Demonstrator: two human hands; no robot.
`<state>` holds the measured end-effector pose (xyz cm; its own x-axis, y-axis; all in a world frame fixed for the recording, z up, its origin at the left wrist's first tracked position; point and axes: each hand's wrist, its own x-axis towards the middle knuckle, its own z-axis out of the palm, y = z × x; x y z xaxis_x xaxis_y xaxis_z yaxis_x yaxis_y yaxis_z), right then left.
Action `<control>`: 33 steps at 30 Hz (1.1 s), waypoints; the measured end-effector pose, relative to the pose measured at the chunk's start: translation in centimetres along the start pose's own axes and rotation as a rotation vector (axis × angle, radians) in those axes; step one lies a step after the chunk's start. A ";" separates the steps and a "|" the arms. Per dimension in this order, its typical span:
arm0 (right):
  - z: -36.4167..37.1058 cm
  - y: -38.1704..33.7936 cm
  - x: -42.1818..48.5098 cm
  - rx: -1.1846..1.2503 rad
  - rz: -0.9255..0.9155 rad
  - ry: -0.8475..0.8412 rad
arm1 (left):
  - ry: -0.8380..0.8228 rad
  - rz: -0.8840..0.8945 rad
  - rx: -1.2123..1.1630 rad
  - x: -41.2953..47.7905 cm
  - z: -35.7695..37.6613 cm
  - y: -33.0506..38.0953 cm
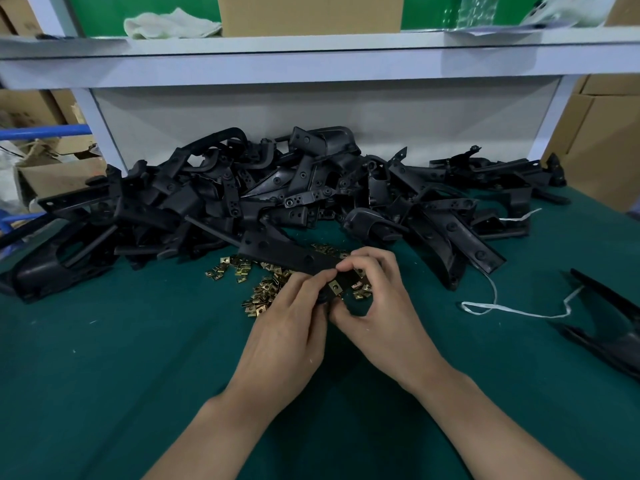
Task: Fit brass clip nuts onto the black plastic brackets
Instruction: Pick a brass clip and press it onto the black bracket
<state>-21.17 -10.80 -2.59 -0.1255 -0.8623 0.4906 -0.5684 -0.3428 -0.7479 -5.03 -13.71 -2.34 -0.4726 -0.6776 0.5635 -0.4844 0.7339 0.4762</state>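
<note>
A long black plastic bracket lies slanted over the green table, its near end between both hands. My left hand grips that end from the left and below. From the right, my right hand pinches it, with finger and thumb curled around the end. One brass clip nut sits on the bracket's end, between the fingertips of both hands. Several loose brass clip nuts are scattered on the cloth under and left of the hands.
A big heap of black brackets fills the back of the green table. Another black bracket lies at the right edge, near a white string. A white shelf overhangs the back.
</note>
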 end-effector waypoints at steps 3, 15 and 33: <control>0.0 0.0 -0.1 0.001 0.002 -0.012 | 0.010 0.010 -0.012 -0.1 0.0 0.0; 0.0 0.5 0.1 0.061 -0.072 0.018 | 0.150 -0.128 -0.162 0.6 0.2 -1.3; -0.4 0.9 0.5 0.129 -0.007 0.005 | 0.064 -0.106 -0.084 0.4 -0.2 -0.8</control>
<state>-22.07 -11.41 -2.80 -0.1259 -0.8582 0.4977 -0.4604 -0.3938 -0.7956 -4.70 -14.53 -2.41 -0.3725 -0.7491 0.5478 -0.4645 0.6616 0.5887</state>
